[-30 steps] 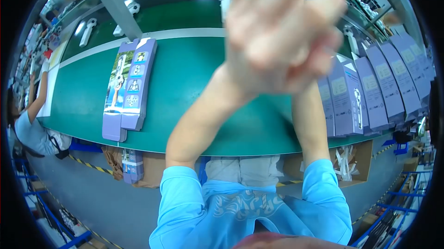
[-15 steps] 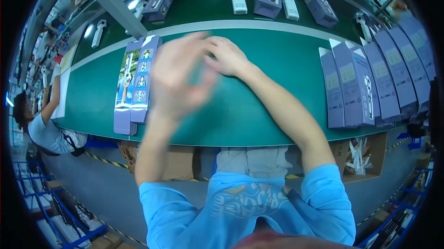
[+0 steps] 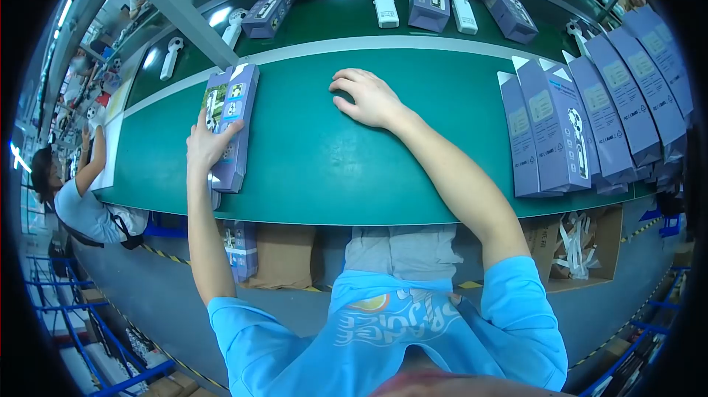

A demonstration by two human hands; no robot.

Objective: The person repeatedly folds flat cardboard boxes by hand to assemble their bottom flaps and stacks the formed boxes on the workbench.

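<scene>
On the green table [image 3: 354, 183], a hand could pass widely between the stacked cartons [image 3: 244, 113], which the left hand [image 3: 206, 147] touches, and the standing boxes [image 3: 549, 131], although the right hand [image 3: 366, 99] and its forearm cross this space. Toward the belt [image 3: 335, 9], the slanting metal post [image 3: 175, 9] obstructs the left side; between the leaning box [image 3: 271, 10] and the middle white device [image 3: 384, 4], there is sufficient room for passing.

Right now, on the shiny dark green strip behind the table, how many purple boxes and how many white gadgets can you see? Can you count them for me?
Purple boxes: 3
White gadgets: 5 (the one at the far right is partly hidden)
Total: 8
</scene>
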